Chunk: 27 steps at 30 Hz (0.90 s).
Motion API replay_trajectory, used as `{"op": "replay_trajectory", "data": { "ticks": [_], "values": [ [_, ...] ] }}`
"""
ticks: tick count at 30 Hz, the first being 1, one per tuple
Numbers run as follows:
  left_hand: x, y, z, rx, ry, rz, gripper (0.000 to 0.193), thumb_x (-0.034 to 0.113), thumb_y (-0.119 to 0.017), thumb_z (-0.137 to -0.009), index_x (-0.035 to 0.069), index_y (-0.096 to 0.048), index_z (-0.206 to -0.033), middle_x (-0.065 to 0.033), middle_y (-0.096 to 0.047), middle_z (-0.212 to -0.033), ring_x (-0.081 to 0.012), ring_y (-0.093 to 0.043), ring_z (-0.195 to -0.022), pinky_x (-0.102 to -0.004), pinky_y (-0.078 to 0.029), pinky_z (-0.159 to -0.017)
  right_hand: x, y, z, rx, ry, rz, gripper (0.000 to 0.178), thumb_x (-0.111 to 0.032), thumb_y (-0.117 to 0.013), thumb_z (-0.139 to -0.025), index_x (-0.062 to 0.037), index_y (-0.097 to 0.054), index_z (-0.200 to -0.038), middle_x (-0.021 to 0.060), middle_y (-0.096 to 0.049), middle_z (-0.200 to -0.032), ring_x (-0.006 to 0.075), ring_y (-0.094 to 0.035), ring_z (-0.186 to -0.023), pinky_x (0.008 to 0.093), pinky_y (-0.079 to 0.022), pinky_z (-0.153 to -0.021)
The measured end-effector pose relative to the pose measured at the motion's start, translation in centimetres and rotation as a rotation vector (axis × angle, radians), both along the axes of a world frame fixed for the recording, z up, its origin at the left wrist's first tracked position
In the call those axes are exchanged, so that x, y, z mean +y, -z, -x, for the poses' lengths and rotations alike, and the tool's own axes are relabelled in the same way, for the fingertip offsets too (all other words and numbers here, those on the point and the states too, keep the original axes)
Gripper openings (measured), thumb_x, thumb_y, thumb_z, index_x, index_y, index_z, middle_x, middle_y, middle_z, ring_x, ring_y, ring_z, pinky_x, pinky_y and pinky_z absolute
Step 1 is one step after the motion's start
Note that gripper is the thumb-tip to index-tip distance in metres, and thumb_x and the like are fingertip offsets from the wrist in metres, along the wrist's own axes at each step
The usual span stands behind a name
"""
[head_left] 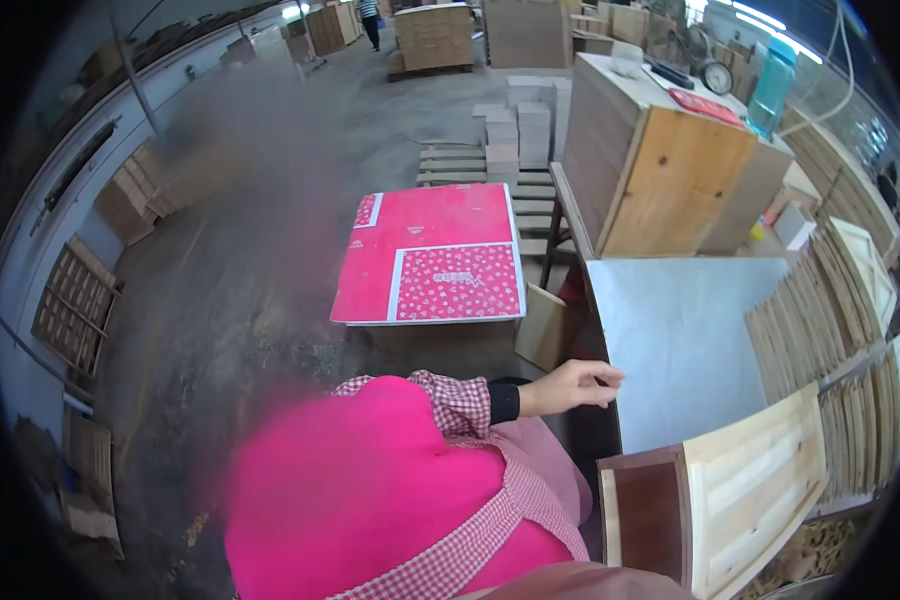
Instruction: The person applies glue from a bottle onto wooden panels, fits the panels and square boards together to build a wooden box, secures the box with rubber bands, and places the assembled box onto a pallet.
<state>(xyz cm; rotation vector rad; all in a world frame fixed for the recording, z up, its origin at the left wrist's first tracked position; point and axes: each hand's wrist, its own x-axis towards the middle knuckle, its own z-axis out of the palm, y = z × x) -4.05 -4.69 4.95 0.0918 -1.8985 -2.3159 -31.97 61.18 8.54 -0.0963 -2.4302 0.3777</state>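
Note:
My left hand (574, 386) reaches across to the right, beside the near left edge of a grey-topped worktable (680, 340). Its fingers are loosely bent with small gaps between them, and nothing shows in them. A checked sleeve cover (454, 402) and a black cuff (505, 402) cover that forearm. Just to the right and nearer, a wooden drawer (755, 490) with a pale panelled front and a brown side is tilted at the table's near end. My right hand does not show.
Stacked wooden panels (820, 320) line the table's right side. A large wooden cabinet (680, 180) stands at its far end, carrying a blue bottle (770, 88) and a clock (716, 77). Ahead lies a pink printed carton (435, 225). Pallets (445, 165) and a distant person (369, 20) are beyond.

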Motion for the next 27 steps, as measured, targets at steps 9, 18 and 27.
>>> {"op": "replay_trajectory", "data": {
  "ticks": [9,18,27],
  "values": [
    [-1.9,-2.9,0.0,0.066,-0.014,0.221,0.027,0.009,-0.065,-0.087,-0.001,-0.061,-0.112,-0.0082,-0.062,-0.105,-0.0139,-0.062,-0.092,-0.0288,-0.052,-0.083,-2.4,-7.4,-3.0,-0.206,-0.337,0.059,0.034,-0.026,-0.052,-0.095,-0.0017,-0.061,-0.118,0.0143,-0.063,-0.116,0.0229,-0.058,-0.107,0.0304,-0.043,-0.093],
    [0.7,-10.2,5.5,0.309,0.186,0.266,0.036,0.013,-0.054,-0.094,0.000,-0.054,-0.127,-0.0087,-0.061,-0.118,-0.0124,-0.060,-0.093,-0.0282,-0.048,-0.086,-5.7,-19.5,-5.8,0.207,-0.136,-0.013,0.027,-0.024,-0.054,-0.092,-0.0078,-0.066,-0.110,0.0121,-0.067,-0.092,0.0220,-0.064,-0.086,0.0331,-0.049,-0.079],
    [1.0,-11.4,8.9,0.446,0.157,0.336,0.035,0.015,-0.054,-0.096,0.002,-0.053,-0.128,-0.0080,-0.060,-0.120,-0.0118,-0.060,-0.093,-0.0281,-0.047,-0.087,-10.8,-21.4,-9.0,0.189,-0.075,-0.044,0.022,-0.023,-0.061,-0.082,-0.0022,-0.068,-0.087,0.0187,-0.067,-0.078,0.0335,-0.066,-0.077,0.0406,-0.051,-0.071]
  ]
}}
